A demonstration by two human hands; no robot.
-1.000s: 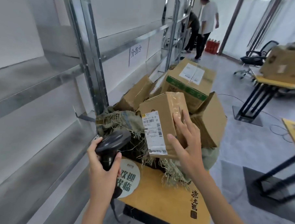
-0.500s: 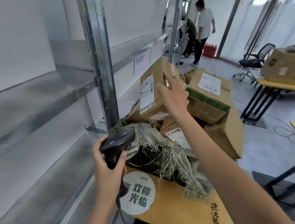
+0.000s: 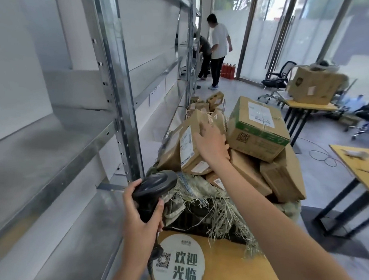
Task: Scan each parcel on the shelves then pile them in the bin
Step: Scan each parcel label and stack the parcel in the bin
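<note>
Shelves (image 3: 78, 144) at 9 o'clock, parcel pile (image 3: 243, 158) in the sack-lined bin (image 3: 203, 206) at 12. Tables (image 3: 358, 164) at 3. Two people (image 3: 218, 43) far behind the pile at 12.

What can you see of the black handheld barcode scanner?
The black handheld barcode scanner looks like smooth dark plastic, with a broad rounded head above a narrower handle. The left hand grips the handle, fingers curled round it, holding it roughly upright with the head pointing right toward the frayed woven sack. A dark cable hangs below the hand. It sits beside the metal shelf upright.
</note>
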